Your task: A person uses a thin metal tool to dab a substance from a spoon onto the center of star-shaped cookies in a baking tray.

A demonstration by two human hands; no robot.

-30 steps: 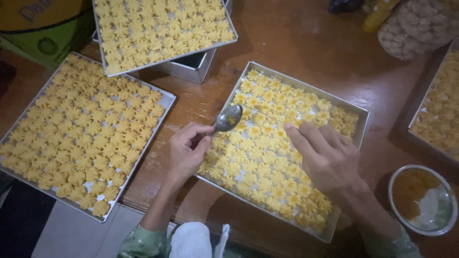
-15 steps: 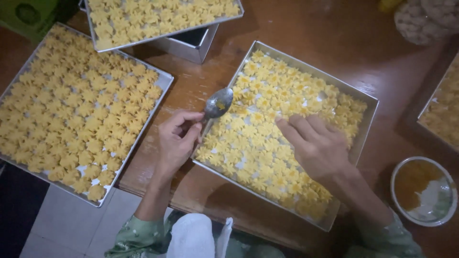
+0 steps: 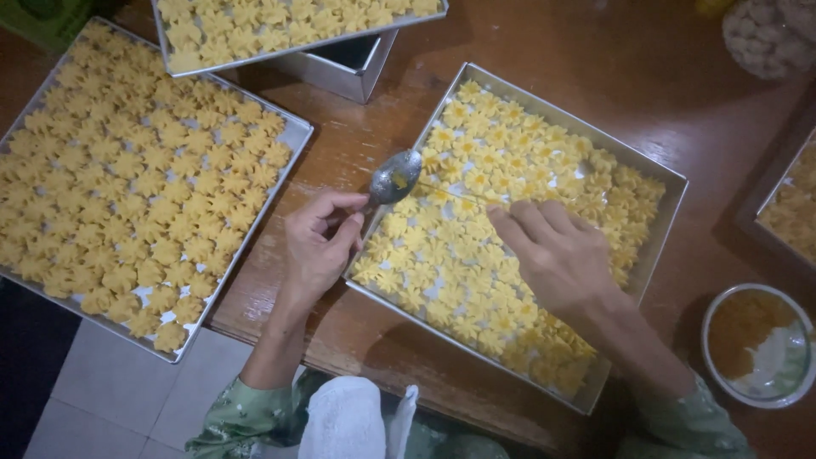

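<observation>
Since earlier: hardly moved. Left hand (image 3: 319, 246) pinching spoon (image 3: 393, 180) at edge of cookie tray (image 3: 663, 223); right hand (image 3: 557, 255) closed on thin stick (image 3: 463, 195) touching cookies. Beneath: brown wooden table (image 3: 340, 153); tiled floor (image 3: 110, 399) below grip.

Glossy metal spoon (image 3: 393, 180); matt metal tray (image 3: 659, 229); polished wood table (image 3: 586, 59); glazed bowl (image 3: 795, 374).

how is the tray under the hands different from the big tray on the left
The tray under the hands has tall walls and sits wholly on the table; the left tray is shallow and juts past the table edge over the floor. The left hand, holding a spoon, and the right hand work over the first; nothing touches the second. Both are metal and packed with yellow flower-shaped cookies.
</observation>
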